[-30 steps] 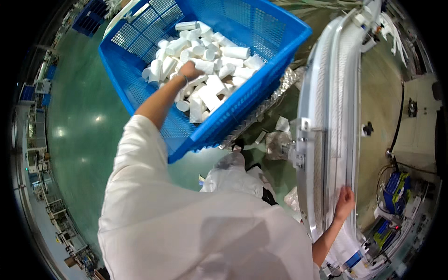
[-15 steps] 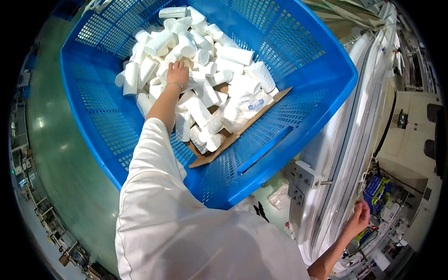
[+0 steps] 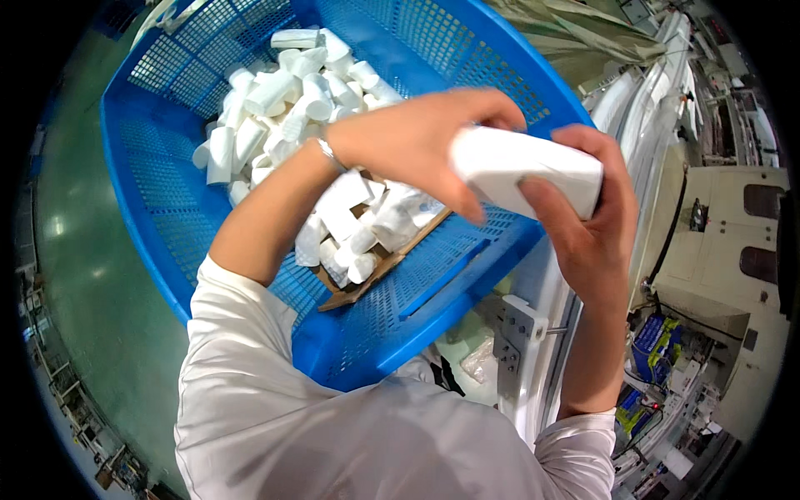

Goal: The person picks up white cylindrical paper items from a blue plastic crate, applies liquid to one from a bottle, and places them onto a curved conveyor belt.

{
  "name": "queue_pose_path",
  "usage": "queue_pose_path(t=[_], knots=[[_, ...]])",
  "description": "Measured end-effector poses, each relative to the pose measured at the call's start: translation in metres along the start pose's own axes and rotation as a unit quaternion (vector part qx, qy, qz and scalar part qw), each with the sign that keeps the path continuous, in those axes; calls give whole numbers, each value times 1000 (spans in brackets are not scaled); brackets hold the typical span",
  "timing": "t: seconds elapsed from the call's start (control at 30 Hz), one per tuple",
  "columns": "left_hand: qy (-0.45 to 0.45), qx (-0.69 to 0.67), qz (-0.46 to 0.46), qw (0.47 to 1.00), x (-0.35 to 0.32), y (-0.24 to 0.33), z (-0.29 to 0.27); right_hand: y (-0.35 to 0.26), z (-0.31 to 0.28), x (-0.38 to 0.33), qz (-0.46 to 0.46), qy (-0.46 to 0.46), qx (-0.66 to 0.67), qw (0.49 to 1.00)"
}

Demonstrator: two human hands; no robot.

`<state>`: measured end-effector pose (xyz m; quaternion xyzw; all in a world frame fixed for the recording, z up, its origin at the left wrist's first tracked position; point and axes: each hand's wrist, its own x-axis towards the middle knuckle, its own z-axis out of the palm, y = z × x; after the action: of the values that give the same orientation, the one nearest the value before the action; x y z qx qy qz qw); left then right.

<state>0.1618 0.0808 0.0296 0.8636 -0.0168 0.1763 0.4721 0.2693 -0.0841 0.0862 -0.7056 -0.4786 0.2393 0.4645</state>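
A white paper roll [image 3: 533, 167] is held up above the right side of the blue basket. My right hand [image 3: 587, 208] is closed around its right end, with the thumb across the near face and the fingers behind. At the roll's left end is my left hand [image 3: 417, 146], somewhat blurred. Its fingers arch over the top and its thumb stands off below, apart from the roll. Many similar white rolls [image 3: 275, 92] lie heaped in the blue basket [image 3: 158, 200], partly covered by my left wrist and hand.
Inside the basket, a cardboard piece [image 3: 367, 287] lies along the near side of the heap. To the right runs a long white machine rail [image 3: 550, 333] with a bolted bracket [image 3: 518, 333]. Cream machine cabinets [image 3: 733, 225] stand beyond it. Green floor [image 3: 75, 225] stretches along the left.
My left hand has left the heap and moved right, over the basket's side. My right hand has come up from beside the rail and now grips a white roll. The view has shifted slightly.
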Motion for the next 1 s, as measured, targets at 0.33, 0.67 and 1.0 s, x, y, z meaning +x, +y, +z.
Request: queue_pose_path(t=[0.33, 0.67, 1.0], knots=[[98, 115, -654, 741, -233, -258, 94, 86, -106, -160, 192, 440, -18, 877], [99, 63, -791, 601, -241, -301, 127, 129, -111, -323, 355, 545, 189, 736], [311, -565, -227, 730, -160, -189, 3, 94, -89, -250, 317, 365, -183, 856]])
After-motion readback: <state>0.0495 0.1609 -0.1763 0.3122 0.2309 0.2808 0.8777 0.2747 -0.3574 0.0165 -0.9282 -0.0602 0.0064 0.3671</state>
